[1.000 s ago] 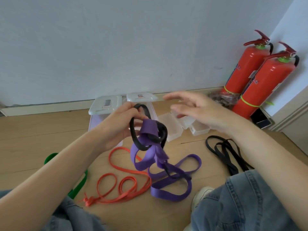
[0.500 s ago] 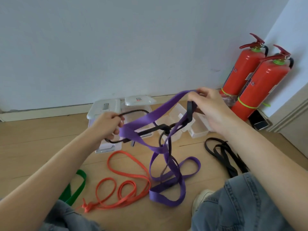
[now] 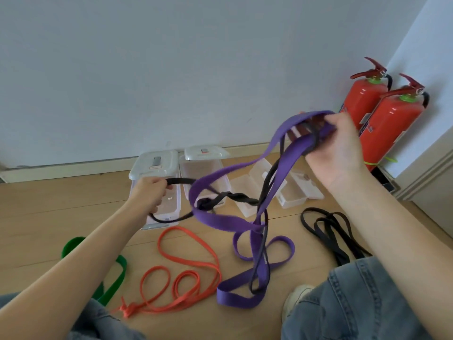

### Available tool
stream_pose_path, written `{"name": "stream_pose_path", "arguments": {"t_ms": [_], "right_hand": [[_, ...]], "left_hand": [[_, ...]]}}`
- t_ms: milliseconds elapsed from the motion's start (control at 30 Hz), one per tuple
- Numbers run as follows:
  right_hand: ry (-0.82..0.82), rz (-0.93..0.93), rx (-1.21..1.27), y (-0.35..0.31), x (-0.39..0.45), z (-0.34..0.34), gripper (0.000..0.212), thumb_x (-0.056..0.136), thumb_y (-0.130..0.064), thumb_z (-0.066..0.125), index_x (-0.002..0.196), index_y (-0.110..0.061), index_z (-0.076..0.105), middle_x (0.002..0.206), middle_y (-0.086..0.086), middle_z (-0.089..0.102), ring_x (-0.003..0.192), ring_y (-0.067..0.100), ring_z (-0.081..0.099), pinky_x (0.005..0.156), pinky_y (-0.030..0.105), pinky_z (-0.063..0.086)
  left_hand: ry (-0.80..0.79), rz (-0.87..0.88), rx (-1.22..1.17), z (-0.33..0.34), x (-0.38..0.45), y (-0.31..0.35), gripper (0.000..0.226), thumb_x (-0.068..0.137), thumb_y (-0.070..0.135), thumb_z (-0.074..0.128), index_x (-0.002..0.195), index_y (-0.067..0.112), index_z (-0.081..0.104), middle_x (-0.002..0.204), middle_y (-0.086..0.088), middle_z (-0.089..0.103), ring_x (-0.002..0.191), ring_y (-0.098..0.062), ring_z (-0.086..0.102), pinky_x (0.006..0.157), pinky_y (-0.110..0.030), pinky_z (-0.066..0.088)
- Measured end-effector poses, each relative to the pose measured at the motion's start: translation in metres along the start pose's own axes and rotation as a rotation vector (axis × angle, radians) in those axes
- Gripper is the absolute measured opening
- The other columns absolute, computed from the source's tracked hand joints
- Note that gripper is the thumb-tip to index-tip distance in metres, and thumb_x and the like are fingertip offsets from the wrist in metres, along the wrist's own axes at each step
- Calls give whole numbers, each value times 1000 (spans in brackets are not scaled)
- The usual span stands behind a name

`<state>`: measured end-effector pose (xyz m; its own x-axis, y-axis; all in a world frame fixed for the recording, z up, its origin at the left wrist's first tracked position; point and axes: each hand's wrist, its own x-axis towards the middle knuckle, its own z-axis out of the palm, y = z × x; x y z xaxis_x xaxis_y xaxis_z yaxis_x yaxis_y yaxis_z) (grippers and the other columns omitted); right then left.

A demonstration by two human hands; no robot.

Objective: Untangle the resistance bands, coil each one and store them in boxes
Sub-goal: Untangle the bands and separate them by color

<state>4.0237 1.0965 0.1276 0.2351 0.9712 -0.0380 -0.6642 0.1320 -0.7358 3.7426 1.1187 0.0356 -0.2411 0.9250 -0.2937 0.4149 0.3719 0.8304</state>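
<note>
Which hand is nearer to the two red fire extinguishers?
Right. The right hand is raised just beside the two red fire extinguishers; the left hand is far across, by the lidded boxes.

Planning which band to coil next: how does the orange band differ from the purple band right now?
The orange band lies wholly on the floor, touched by neither hand; the purple band is lifted, gripped by the right hand. Orange is narrow, purple wide. Orange lies apart from other bands; purple is tangled with a black band. Both are looped.

A light wooden plank floor (image 3: 49,217) carries lidded clear plastic boxes (image 3: 157,165), open small clear cases (image 3: 247,192), a flat orange band (image 3: 186,256), green band (image 3: 115,278), black bands (image 3: 328,229) and two red fire extinguishers (image 3: 387,123).
</note>
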Motion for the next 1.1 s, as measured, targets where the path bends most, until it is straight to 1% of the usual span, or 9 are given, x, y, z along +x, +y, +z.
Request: {"name": "stream_pose_path", "arguments": {"t_ms": [133,200,267,367,567,667,833,967,1100], "right_hand": [[62,89,62,0,-6,1,39,90,-17,38,58,-17,60,57,-2,60,53,13,61,60,20,51],[36,193,-122,19,-13,7,32,90,-19,40,62,-18,58,55,-3,59,50,12,60,56,17,49],[-72,269,-216,36,-18,12,30,90,-16,39,65,-16,54,54,-3,57,49,11,58,51,16,48],[-266,313,-167,45,-20,19,27,92,-12,33,76,-9,55,64,4,60,60,16,62,59,23,53],[-392,265,-201,27,-12,13,34,81,-24,36,81,-6,65,75,10,66,64,25,63,65,30,49],[-425,229,-193,21,-10,8,43,76,-33,36,78,-2,67,77,15,64,60,26,56,65,33,45],[-625,284,-193,24,-14,6,45,77,-31,32,80,-4,68,85,17,67,65,27,57,70,36,46],[-656,297,-364,20,-13,3,39,76,-25,36,82,-8,71,96,16,70,87,26,62,83,37,49],[-417,127,-787,12,-4,-8,51,70,12,30,93,-10,70,109,10,68,107,24,61,97,40,44]], "left_hand": [[-124,24,215,6,1,-10,26,96,20,44,113,2,53,101,-9,53,81,-18,44,78,-31,35],[-249,94,373,17,-9,-9,54,90,27,57,134,5,35,123,-5,43,105,-18,42,86,-28,33],[-502,248,349,26,-23,-2,79,83,32,67,145,21,19,133,15,29,121,-4,32,93,-18,28],[-868,436,138,42,-46,10,77,75,39,72,140,33,31,143,26,32,131,9,29,103,-14,26],[-619,451,-217,51,-50,17,6,89,4,57,90,10,55,80,0,70,80,-9,66,80,-23,50],[-674,401,-276,33,-42,24,12,91,12,55,102,14,53,70,3,69,70,-9,65,74,-25,55],[-969,370,-65,44,-59,25,42,83,37,64,123,29,56,99,11,70,83,2,62,77,-15,47],[-654,435,-69,41,-56,32,6,86,20,63,90,16,67,67,-3,54,51,-4,50,49,-12,44],[-469,426,-246,14,-46,41,11,87,17,61,76,17,63,51,11,39,45,-3,39,45,-15,44]]}}
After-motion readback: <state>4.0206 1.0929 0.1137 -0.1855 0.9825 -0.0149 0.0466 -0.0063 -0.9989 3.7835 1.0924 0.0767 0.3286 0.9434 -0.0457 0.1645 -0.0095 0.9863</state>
